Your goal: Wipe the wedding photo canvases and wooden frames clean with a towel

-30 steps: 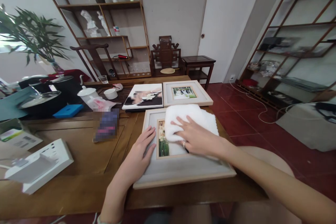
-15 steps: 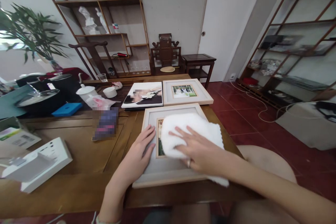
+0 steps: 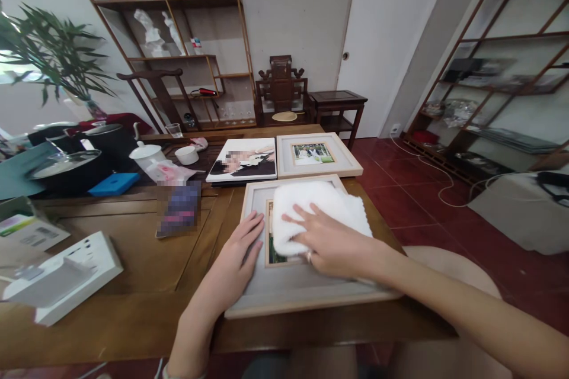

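A light wood picture frame [image 3: 306, 307] with a wide pale mat lies flat near the front edge of the table. My left hand [image 3: 237, 257] rests on its left side, fingers stretched out over the frame border and mat. On its middle and right, a folded fluffy white cloth [image 3: 293, 195] hides most of the small photo [image 3: 278, 257]. My right hand [image 3: 331, 243] presses on top of this cloth with spread fingers, a ring showing on one of them. The underside of that hand is hidden.
Behind lie another framed photo [image 3: 347, 160] and a white-edged photo panel [image 3: 220, 177]. At left on the wooden table [image 3: 146, 272] are a white box-like device [image 3: 66, 284], a blurred-out phone-like object [image 3: 180, 210], a blue block [image 3: 114, 183], a white teapot [image 3: 146, 152] and dark pots [image 3: 80, 174].
My right hand and the white cloth have slid a little away from me and to the left on the frame, uncovering its lower right corner. My left hand stays in place.
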{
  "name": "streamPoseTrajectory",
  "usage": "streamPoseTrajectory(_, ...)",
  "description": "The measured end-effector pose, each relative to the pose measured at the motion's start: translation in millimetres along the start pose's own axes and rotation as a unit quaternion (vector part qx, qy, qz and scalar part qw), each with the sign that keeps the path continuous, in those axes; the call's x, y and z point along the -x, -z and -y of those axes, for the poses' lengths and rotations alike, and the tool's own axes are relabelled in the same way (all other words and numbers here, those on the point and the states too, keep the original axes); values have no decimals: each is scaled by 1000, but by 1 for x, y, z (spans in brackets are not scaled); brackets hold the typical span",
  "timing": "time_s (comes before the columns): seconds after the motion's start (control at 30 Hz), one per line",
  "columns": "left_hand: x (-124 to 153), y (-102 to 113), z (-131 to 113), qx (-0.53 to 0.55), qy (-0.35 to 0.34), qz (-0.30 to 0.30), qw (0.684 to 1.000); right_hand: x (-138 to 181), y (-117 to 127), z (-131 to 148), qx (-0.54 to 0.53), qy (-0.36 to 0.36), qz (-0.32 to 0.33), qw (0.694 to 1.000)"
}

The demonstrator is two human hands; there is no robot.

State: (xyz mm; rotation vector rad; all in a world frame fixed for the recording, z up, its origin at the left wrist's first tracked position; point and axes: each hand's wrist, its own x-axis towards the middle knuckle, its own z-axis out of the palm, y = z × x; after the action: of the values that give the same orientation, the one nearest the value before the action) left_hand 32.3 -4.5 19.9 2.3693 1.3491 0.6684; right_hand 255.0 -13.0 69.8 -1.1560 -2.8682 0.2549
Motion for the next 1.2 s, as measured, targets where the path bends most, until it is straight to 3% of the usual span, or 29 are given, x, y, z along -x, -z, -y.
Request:
streamPoseTrajectory(0.17,0,0,2,5,-5,-4,1000,37,13,49,-55,91,63,992)
streamPoseTrajectory(0.3,1,0,2,9,-5,3,1000,39,8,56,-88,109,76,987)
streamPoseTrajectory(0.43,1,1,1,8,-2,5,1000,27,-4,33,-90,48,16,995)
streamPoseTrajectory(0.67,1,1,-1,11,1,5,1000,-12,-15,-38,45,-99,-98,989)
streamPoseTrajectory(0.8,2,1,0,16,6,2,1000,-31,-13,-51,85,-91,-97,987)
streamPoseTrajectory(0.93,2,1,0,23,6,-2,1000,-25,-11,-27,38,-18,-49,998)
streamPoseTrajectory(1.2,1,0,3,14,-3,-1,1000,34,18,45,-77,105,63,990)
